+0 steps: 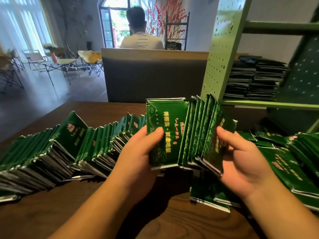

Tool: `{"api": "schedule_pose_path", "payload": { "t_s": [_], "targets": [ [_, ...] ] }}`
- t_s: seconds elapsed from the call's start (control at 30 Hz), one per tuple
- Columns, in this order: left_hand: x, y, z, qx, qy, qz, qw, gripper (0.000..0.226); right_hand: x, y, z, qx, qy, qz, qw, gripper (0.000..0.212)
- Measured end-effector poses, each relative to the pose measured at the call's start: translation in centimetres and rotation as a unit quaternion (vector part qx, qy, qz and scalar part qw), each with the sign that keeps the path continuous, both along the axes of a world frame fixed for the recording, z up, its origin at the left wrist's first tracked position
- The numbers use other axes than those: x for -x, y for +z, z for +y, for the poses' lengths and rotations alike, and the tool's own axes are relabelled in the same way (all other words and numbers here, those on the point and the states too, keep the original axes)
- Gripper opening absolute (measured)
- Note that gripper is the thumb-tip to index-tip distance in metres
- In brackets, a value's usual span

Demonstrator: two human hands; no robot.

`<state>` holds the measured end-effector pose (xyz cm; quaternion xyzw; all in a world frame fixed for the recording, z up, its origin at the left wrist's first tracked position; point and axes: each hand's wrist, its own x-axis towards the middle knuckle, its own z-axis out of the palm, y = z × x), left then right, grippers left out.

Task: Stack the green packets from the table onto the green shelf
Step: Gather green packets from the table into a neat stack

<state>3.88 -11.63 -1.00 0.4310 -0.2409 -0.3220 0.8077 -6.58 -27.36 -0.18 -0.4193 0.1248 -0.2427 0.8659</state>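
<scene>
On the left, a long slumped row of green packets (51, 149) leans across the wooden table (69, 213), not yet gathered. In the middle, the left hand (138, 152) curls round the near face of a held bundle (184, 135), thumb pressed on the front packet. The right hand (241, 156) grips the bundle's far side, fingers curled over its fanned edges. Between them the bundle is raised above the table, so the step in hand looks like gathering and squaring a batch. The next move probably calls for closing the fan tight, then carrying it right to the green shelf (259, 103), where dark stacks (255, 80) already sit. Loose packets (284, 163) lie at the right. The shelf's right end is cut off, and free space there is hard to judge.
</scene>
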Motion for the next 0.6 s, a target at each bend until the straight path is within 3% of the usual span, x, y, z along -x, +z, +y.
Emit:
{"api": "schedule_pose_path", "payload": {
  "t_s": [0.13,0.2,0.3,0.43,0.6],
  "targets": [
    [-0.1,0.0,0.1,0.025,-0.009,0.018,0.999,0.035,-0.4,-0.2,-0.4,0.039,-0.072,0.018,0.996,0.046],
    [-0.3,-0.2,0.1,0.007,0.029,-0.016,0.999,0.022,-0.4,-0.1,-0.4,0.057,-0.113,0.021,0.992,0.050],
    [0.0,-0.1,-0.1,-0.048,0.078,-0.073,0.993,0.018,-0.1,0.1,-0.2,0.101,-0.171,0.044,0.979,0.026],
    [0.8,0.0,-0.4,-0.097,0.119,-0.132,0.979,0.020,0.2,0.4,0.7,0.182,-0.177,0.054,0.966,0.023],
    [0.2,-0.1,0.1,-0.093,0.226,-0.153,0.958,0.014,0.4,0.6,0.7,0.131,-0.180,0.038,0.974,0.021]
  ]
}}
